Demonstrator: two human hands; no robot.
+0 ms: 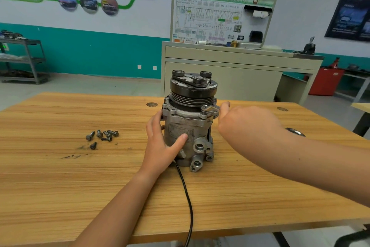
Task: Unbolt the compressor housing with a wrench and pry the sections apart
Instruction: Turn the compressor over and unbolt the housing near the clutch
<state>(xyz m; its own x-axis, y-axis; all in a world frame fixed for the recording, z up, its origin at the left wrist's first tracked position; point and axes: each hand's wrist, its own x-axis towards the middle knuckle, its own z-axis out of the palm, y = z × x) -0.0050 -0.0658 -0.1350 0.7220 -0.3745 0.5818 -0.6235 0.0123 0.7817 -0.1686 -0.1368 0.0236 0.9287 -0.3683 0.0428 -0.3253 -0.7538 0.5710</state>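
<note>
The compressor [186,126] stands upright near the middle of a wood-grain laminate worktop [80,186]. Its housing is a dull grey cast-metal cylinder, scuffed and stained. A black ribbed pulley [192,88] with three round bosses on its plate tops it, and a lumpy port block [200,152] with round openings juts from its lower front.

The left hand [160,144] grips the housing from the left, fingers wrapped behind the body and thumb laid across the front.

The right hand [244,122] sits just beside the upper flange on the right, closed on the shank of a bright steel wrench [210,109]. Its back is to the camera, its thumb is raised and its fingers are mostly hidden. The wrench's open head lies on the flange rim against a bolt head.

A loose cluster of dark flanged bolts [104,136] lies well to the left of the compressor, with greasy smears on the wood near them.

A black cable [187,192] runs from the compressor's base over the near edge. Bare wood spreads in front of the compressor and between it and the bolts. The far edge lies just behind it.
</note>
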